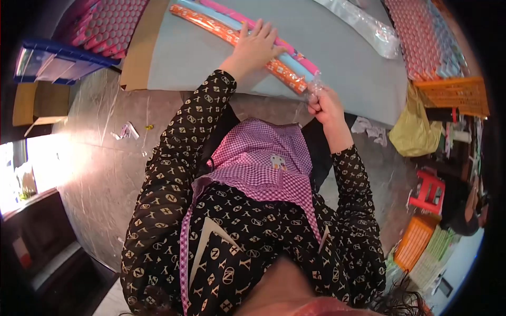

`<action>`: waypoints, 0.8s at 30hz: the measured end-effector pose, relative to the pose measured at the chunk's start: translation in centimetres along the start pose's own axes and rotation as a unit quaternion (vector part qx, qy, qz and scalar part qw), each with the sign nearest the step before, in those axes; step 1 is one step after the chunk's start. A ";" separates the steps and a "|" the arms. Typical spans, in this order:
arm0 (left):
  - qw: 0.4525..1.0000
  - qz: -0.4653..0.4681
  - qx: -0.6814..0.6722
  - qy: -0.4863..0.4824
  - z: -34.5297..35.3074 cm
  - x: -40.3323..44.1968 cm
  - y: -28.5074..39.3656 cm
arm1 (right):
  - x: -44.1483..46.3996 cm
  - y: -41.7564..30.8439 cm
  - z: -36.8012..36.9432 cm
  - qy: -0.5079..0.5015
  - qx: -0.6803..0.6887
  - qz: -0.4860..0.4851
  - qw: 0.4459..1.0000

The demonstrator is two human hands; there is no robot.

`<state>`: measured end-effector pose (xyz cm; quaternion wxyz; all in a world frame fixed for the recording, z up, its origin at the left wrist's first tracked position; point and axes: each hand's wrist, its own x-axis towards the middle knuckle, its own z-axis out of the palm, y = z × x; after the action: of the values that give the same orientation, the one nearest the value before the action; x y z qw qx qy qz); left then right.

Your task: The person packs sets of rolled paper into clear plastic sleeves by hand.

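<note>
At the left of the work, we are seeing an orange roll (211, 28), a pale blue roll (291, 62) and a pink roll (226, 12) lying side by side, slanting across the grey table (190, 68). Our left hand (255, 46) is resting across them, palm down with fingers spread, pressing rather than clutching. Further right, our right hand (326, 105) is closing its fingers around clear plastic (315, 84) bunched at the rolls' near end. We are judging the work as partway through: the three are already sitting together, and the plastic at this end is being gathered. Whether that end is fastened we cannot tell, and the far ends are running too near the picture's edge for us to judge. Past the right hand, a length of clear wrap (363, 21) is lying apart on the table, out of both hands.

Counting from the left, we are finding one blue crate (66, 60), one stack of pink rolls (110, 23) too crowded to number, three rolls under our left hand, one bunch of plastic in our right, one mixed stack (427, 37) also beyond counting, one orange basket (456, 97), one yellow bag (416, 126) and one red stool (428, 190).
</note>
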<state>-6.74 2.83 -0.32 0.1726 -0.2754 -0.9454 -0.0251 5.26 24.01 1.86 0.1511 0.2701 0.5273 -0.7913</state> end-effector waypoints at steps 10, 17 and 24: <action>0.999 -0.031 -0.020 -0.025 0.0 0.3 0.1 | -0.2 0.0 0.3 0.018 -0.051 -0.032 0.998; 1.000 -0.017 -0.004 -0.025 -1.0 -0.1 0.4 | 0.8 -0.3 -0.1 0.005 -0.043 -0.011 0.999; 0.997 -0.014 -0.071 0.025 -0.2 -0.1 0.2 | 0.4 0.0 -0.1 0.000 -0.047 -0.026 0.999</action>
<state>-6.47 2.93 -0.17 0.1759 -0.2730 -0.9403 -0.1016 4.92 24.08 1.57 0.1431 0.2483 0.5710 -0.7693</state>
